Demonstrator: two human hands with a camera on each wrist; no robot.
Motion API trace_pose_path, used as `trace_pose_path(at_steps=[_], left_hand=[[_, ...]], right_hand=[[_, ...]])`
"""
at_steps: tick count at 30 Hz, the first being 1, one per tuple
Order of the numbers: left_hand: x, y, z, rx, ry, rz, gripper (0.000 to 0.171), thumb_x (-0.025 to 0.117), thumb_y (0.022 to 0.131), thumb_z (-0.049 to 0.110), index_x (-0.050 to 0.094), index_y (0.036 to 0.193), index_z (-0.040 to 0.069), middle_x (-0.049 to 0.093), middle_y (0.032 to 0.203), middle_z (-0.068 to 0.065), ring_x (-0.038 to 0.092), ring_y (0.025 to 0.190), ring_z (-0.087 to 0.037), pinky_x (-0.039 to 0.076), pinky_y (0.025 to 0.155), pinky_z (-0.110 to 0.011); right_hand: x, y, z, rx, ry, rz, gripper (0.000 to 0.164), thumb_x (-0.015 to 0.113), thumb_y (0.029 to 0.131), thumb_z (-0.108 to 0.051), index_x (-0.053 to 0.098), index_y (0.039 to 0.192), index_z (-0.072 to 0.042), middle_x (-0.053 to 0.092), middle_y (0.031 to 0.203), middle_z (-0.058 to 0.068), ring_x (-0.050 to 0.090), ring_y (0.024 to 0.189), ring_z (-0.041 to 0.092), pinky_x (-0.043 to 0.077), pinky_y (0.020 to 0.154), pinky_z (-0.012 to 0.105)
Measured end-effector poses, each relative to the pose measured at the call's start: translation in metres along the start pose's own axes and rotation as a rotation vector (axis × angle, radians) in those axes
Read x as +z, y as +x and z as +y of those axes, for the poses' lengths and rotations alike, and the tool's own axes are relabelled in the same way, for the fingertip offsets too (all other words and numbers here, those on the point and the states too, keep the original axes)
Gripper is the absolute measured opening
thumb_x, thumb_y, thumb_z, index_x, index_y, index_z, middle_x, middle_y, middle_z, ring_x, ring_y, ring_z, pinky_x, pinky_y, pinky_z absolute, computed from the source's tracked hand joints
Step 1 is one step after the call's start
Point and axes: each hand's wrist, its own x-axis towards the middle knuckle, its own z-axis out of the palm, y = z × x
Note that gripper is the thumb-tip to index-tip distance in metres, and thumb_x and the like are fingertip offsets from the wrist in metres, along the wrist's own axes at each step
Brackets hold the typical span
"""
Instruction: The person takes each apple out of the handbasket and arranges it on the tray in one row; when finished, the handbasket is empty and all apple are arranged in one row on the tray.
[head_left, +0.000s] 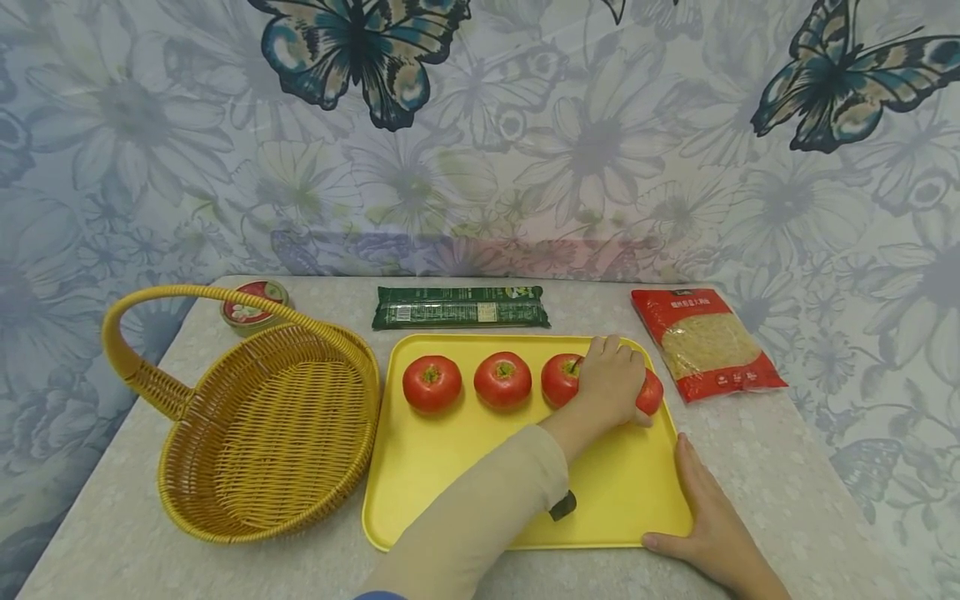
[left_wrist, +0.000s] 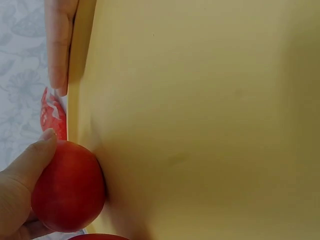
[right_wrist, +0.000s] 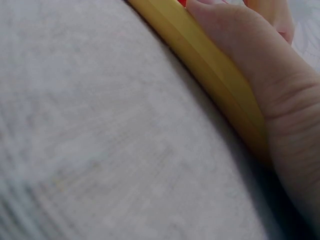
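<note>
My left hand (head_left: 611,382) reaches across the yellow tray (head_left: 442,467) and grips the rightmost red tomato (head_left: 652,393), covering much of it in the head view. In the left wrist view, the thumb lies against that tomato (left_wrist: 70,187) close to the tray's edge. Three other tomatoes line the tray's far side: a left one (head_left: 432,384), a middle one (head_left: 502,381) and one (head_left: 559,380) beside my left hand. At the tray's near right corner rests my right hand (head_left: 708,529), its straight fingers along the right side and its thumb at the front edge.
A wicker basket (head_left: 292,442) with a tall handle stands left of the tray, a round tin (head_left: 258,304) behind it. Beyond the tray lies a long green packet (head_left: 461,307). A red bag (head_left: 708,342) with a see-through window is at the back right.
</note>
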Motion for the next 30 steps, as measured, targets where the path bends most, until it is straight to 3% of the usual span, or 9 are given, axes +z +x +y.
trace_pose_path(at_steps=[2,5,10,15,18,22,25,27,30], left_hand=[[0.000,0.000,0.000,-0.003,0.000,0.003,0.093,0.066,0.068,0.082,0.047,0.141,0.028,0.053,0.137,0.011,0.035,0.132,-0.015,0.022,0.114,-0.033],[-0.001,-0.001,0.000,-0.005,0.000,0.003,0.093,0.066,0.067,0.082,0.048,0.141,0.028,0.054,0.135,0.012,0.036,0.129,-0.015,0.023,0.112,-0.033],[-0.004,-0.004,-0.001,0.003,-0.024,0.022,0.097,0.067,0.064,0.084,0.047,0.141,0.028,0.053,0.137,0.012,0.037,0.128,-0.015,0.025,0.112,-0.033],[-0.017,-0.010,-0.004,0.041,-0.093,0.090,0.097,0.067,0.064,0.084,0.048,0.141,0.028,0.054,0.137,0.012,0.040,0.128,-0.014,0.025,0.115,-0.036],[-0.031,-0.018,-0.009,0.068,-0.121,0.118,0.099,0.066,0.064,0.085,0.045,0.143,0.028,0.053,0.138,0.012,0.042,0.128,-0.014,0.026,0.116,-0.038],[-0.048,-0.036,-0.021,0.097,-0.159,0.148,0.101,0.062,0.069,0.084,0.039,0.150,0.028,0.048,0.146,0.010,0.039,0.135,-0.016,0.025,0.119,-0.043],[-0.054,-0.053,-0.035,0.111,-0.187,0.203,0.094,0.058,0.077,0.081,0.037,0.152,0.028,0.046,0.150,0.009,0.037,0.138,-0.017,0.025,0.118,-0.044],[-0.056,-0.066,-0.046,0.121,-0.196,0.255,0.087,0.054,0.083,0.077,0.037,0.152,0.027,0.045,0.151,0.008,0.038,0.139,-0.017,0.028,0.116,-0.044],[-0.057,-0.087,-0.062,0.123,-0.205,0.331,0.079,0.054,0.089,0.070,0.036,0.153,0.028,0.044,0.153,0.005,0.039,0.140,-0.019,0.031,0.115,-0.047]], right_hand=[[0.000,0.000,0.000,-0.005,0.000,0.004,0.134,0.090,0.067,-0.040,-0.002,0.160,-0.015,0.006,0.167,0.017,0.001,0.149,0.000,-0.003,0.103,-0.002],[0.000,0.000,0.000,-0.007,-0.001,0.005,0.134,0.090,0.067,-0.040,-0.002,0.160,-0.015,0.007,0.167,0.017,0.001,0.148,-0.002,-0.003,0.103,-0.003],[-0.001,0.000,-0.001,0.003,0.001,-0.005,0.133,0.090,0.067,-0.040,-0.002,0.160,-0.015,0.006,0.167,0.017,0.002,0.151,0.007,-0.003,0.103,-0.002],[-0.001,0.000,-0.001,0.005,0.007,-0.014,0.133,0.089,0.068,-0.040,-0.004,0.160,-0.017,0.005,0.167,0.015,0.005,0.153,0.018,-0.004,0.102,-0.001],[0.000,0.000,0.000,-0.008,0.010,-0.009,0.132,0.089,0.068,-0.039,-0.003,0.160,-0.016,0.005,0.167,0.017,0.004,0.152,0.016,-0.004,0.104,0.000],[0.001,0.000,0.001,-0.003,0.004,-0.013,0.131,0.089,0.069,-0.040,-0.002,0.160,-0.017,0.005,0.167,0.015,-0.001,0.149,0.000,-0.004,0.103,0.000],[0.000,0.000,0.000,0.017,-0.007,-0.026,0.131,0.088,0.070,-0.043,-0.003,0.160,-0.018,0.003,0.168,0.012,0.000,0.152,0.006,-0.005,0.103,-0.001],[-0.001,0.000,-0.002,0.035,-0.005,-0.045,0.130,0.086,0.071,-0.045,-0.004,0.160,-0.017,0.001,0.168,0.013,0.002,0.155,0.022,-0.006,0.112,0.008],[-0.005,0.001,-0.008,0.092,-0.017,-0.101,0.131,0.083,0.072,-0.053,-0.006,0.160,-0.015,-0.002,0.168,0.013,0.007,0.152,0.043,-0.003,0.125,0.039]])
